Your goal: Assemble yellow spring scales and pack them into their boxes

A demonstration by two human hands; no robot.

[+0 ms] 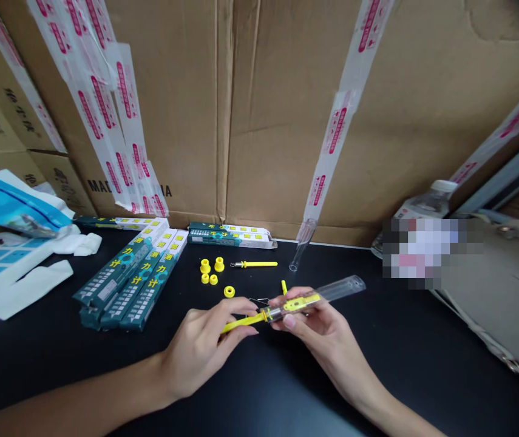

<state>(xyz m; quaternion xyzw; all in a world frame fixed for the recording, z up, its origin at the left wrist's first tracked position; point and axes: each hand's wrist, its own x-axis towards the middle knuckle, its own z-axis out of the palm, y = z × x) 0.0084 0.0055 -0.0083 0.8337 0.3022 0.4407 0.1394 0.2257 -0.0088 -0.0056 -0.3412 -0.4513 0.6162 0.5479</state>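
My right hand (314, 321) is closed around a clear plastic tube (343, 289), which tilts up to the right. Inside the tube show a yellow piece (302, 302) and a metal spring (276, 313). My left hand (207, 340) pinches a yellow plastic strip (243, 322), whose inner end meets the tube's left opening. Just beyond my fingers lie a thin wire hook (259, 300) and a small yellow peg (283, 286), partly hidden. A yellow ring (229, 292) rests on the black table beyond my left hand.
Several yellow caps (205, 265), a yellow rod with a spring (260, 264) and another clear tube (302, 246) lie farther back. Spring scale boxes (125, 273) are at left, near a blue packet (17, 203). A bottle (423, 206) and beige bag (496, 285) stand right, before cardboard (277, 121).
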